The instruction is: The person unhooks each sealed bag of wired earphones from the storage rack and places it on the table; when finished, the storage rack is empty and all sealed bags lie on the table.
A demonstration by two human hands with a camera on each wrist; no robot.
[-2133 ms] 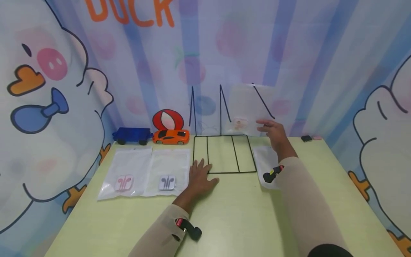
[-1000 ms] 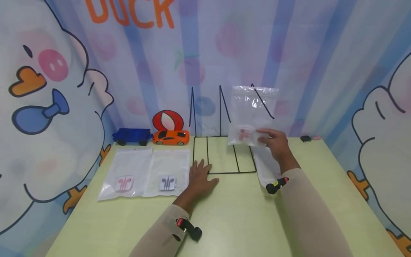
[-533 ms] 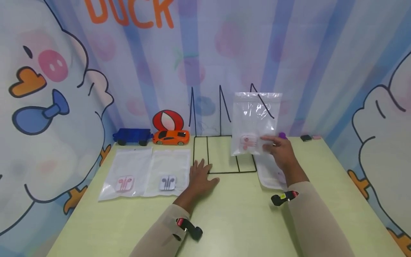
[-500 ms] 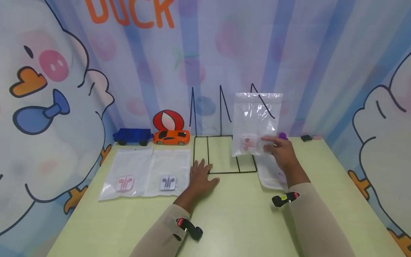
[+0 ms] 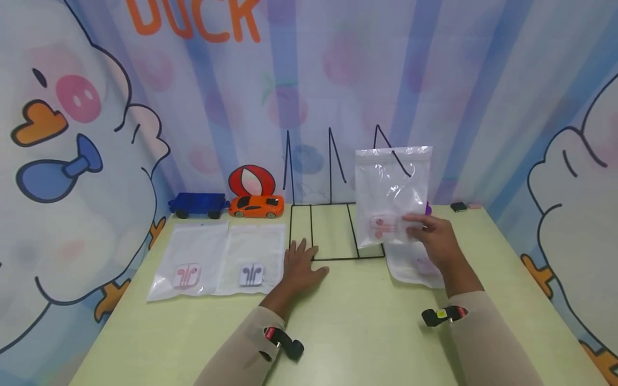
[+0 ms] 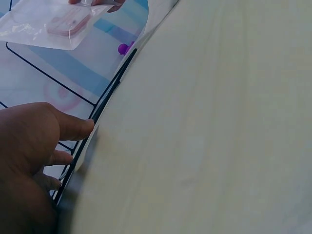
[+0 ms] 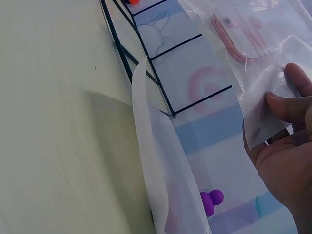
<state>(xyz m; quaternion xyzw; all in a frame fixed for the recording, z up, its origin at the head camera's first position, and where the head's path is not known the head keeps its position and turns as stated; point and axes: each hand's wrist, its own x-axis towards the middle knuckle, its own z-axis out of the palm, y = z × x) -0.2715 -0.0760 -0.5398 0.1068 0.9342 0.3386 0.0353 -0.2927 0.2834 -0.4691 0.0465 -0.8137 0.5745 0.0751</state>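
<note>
- The right hand (image 5: 436, 241) pinches the lower corner of a clear bag (image 5: 393, 195) with pink earphones inside, and holds it upright in the air, above the right edge of the black wire rack (image 5: 333, 230).
- The left hand (image 5: 301, 268) lies flat and open on the table (image 5: 362, 332), and its fingers touch the front left corner of the rack.
- Another bag (image 5: 410, 265) lies flat on the table just to the right of the rack, under the right hand; a small purple thing (image 7: 210, 201) is behind it.
- Two more earphone bags (image 5: 217, 257) lie side by side to the left of the rack, near the left hand.
- The front part of the table, before both arms, is bare.
- Orange letters "DUCK" (image 5: 193, 19) are on the backdrop, cut by the top edge.
- Compared with one second ago, the held bag is lower and more to the right, nearer to the person; the left hand has not moved.
</note>
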